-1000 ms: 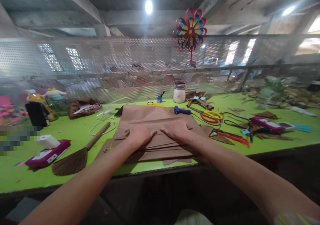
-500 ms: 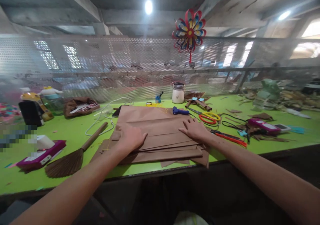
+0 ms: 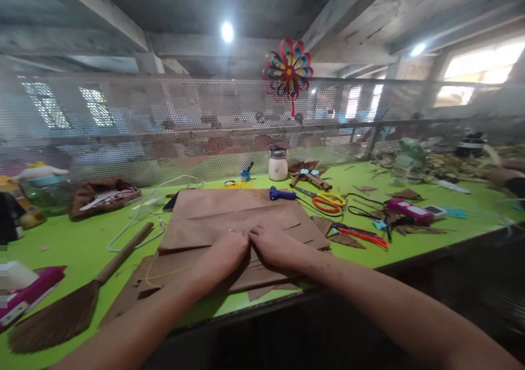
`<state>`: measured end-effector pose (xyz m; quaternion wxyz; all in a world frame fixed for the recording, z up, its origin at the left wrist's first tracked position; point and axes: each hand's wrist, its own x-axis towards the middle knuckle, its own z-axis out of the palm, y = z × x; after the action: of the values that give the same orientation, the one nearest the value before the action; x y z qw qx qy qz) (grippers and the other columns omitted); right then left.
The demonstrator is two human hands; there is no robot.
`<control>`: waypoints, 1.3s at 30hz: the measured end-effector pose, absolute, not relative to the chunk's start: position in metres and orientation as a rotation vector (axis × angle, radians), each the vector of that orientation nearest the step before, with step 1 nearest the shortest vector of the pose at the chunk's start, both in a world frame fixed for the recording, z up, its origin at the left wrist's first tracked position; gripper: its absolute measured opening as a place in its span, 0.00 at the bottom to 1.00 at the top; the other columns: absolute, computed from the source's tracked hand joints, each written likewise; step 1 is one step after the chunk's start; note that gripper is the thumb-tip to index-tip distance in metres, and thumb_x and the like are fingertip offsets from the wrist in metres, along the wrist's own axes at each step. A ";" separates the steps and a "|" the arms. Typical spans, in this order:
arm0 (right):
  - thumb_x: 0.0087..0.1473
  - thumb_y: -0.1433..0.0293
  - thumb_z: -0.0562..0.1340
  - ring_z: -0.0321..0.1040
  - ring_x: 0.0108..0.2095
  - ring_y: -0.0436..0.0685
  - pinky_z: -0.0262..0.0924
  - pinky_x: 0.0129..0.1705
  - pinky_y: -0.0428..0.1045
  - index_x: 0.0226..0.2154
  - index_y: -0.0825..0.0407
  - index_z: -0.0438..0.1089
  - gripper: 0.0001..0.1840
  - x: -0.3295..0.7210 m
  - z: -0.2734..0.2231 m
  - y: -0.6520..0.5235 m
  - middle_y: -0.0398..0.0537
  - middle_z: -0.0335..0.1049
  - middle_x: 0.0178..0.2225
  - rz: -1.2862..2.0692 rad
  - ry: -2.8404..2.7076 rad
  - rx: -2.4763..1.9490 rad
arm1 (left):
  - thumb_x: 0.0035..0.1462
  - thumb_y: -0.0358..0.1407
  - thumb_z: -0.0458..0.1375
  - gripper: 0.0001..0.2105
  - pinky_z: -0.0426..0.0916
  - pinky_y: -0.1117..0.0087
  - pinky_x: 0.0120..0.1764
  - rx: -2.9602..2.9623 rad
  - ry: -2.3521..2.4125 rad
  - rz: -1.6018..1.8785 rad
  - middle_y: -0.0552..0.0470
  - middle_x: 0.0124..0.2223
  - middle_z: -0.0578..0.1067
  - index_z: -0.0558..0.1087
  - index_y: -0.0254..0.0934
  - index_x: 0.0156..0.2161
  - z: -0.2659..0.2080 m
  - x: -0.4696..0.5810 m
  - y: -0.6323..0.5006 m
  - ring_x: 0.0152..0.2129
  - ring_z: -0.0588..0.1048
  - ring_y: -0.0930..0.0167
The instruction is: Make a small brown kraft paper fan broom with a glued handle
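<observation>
Brown paper is lying near centre on the table, one fold already crossing it; its near layers are looking unfinished. Left hand and right hand are meeting there, fingers bunching — whether pinching, I cannot tell. Far left, a bag is holding checked cloth.

- A craft workshop, by its look: a long green workbench strewn with brown paper and cut scraps.
- Hand tools lie about on it: scissors, red-handled pliers, a blue glue gun and a small broom.
- Overhead, bare concrete beams and 2 glaring lights, as in a factory building.
- A perforated metal screen runs along the bench, with a blurred room and windows beyond.
- At the far right, another person's arm reaches in over the bench.
</observation>
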<state>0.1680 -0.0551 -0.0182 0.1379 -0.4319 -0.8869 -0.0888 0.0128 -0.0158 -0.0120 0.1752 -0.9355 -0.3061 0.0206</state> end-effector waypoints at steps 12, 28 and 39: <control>0.58 0.48 0.42 0.51 0.59 0.67 0.47 0.58 0.60 0.56 0.65 0.59 0.41 0.241 -0.022 -0.084 0.67 0.56 0.58 -0.160 -2.405 -1.666 | 0.63 0.45 0.40 0.21 0.65 0.62 0.37 -2.708 -0.931 0.007 0.38 0.41 0.71 0.68 0.33 0.48 0.003 0.005 -0.039 0.34 0.71 0.63; 0.60 0.52 0.42 0.48 0.60 0.67 0.45 0.57 0.65 0.56 0.57 0.60 0.33 0.263 -0.033 -0.091 0.62 0.58 0.57 -0.412 -2.378 -1.672 | 0.62 0.49 0.40 0.24 0.64 0.61 0.39 -2.698 -0.997 -0.019 0.39 0.42 0.71 0.69 0.34 0.47 0.003 0.004 -0.042 0.37 0.71 0.61; 0.60 0.52 0.43 0.53 0.59 0.63 0.46 0.56 0.62 0.51 0.55 0.66 0.31 0.282 -0.048 -0.094 0.58 0.63 0.55 -0.441 -2.417 -1.632 | 0.61 0.52 0.38 0.29 0.63 0.59 0.41 -2.625 -1.123 0.017 0.35 0.41 0.72 0.69 0.28 0.44 0.005 -0.015 -0.056 0.39 0.71 0.58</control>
<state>0.2819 -0.0944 -0.0484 0.0959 -0.5507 -0.8157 -0.1489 -0.0154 -0.0562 0.0045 0.1426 -0.9100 -0.3891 0.0059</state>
